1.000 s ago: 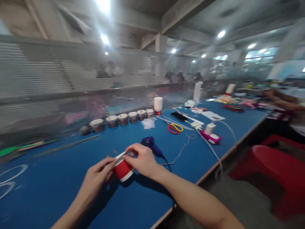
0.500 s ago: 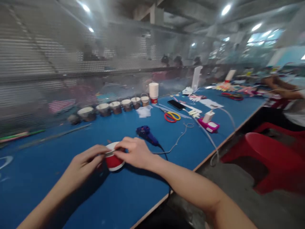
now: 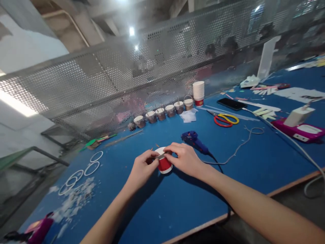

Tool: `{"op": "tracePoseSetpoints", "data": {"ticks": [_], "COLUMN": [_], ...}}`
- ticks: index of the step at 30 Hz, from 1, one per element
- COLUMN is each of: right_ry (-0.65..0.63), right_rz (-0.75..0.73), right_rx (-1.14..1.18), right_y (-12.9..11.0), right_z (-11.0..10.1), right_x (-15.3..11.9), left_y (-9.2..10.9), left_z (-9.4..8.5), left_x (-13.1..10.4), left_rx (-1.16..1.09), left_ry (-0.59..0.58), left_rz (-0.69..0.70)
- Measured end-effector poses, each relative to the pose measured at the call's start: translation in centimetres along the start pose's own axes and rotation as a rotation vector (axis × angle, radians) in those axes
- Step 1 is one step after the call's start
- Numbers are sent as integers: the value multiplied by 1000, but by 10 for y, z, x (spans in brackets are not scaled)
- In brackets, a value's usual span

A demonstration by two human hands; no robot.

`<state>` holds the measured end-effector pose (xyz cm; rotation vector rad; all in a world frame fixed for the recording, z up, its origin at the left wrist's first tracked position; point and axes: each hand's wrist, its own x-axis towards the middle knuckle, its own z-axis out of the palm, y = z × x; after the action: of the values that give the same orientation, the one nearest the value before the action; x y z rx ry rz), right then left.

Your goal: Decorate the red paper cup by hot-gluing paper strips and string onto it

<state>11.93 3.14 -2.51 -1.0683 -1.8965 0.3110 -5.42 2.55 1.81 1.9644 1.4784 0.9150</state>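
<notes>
Leftward-swung view: left hand (image 3: 144, 166) and right hand (image 3: 185, 157) tight on one red cup (image 3: 165, 165), six buckets (image 3: 160, 115) beyond.

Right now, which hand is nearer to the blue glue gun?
Right. The right hand is just on the near side of the glue gun; the left hand is farther left, beyond the red cup.

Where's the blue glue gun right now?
In the head view, the blue glue gun lies on the blue table, right of centre, just beyond the right hand and nearer than the scissors.
</notes>
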Motion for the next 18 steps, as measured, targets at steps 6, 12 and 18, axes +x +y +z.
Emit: {"op": "tracePoseSetpoints", "data": {"ticks": [6,12,18], "right_ry": [4,4,-1], "right_rz": [34,48,45], "right_rx": [-31,-31,-38], "right_y": [-3,-3,-2], "right_z": [-1,1,2], "right_x": [2,2,1], "left_y": [2,4,-1], "left_z": [0,1,2], "left_x": [1,2,2], "left_rx": [-62,-163,-221], "left_ry": [24,42,41], "left_rz": [-112,-166,-152]}}
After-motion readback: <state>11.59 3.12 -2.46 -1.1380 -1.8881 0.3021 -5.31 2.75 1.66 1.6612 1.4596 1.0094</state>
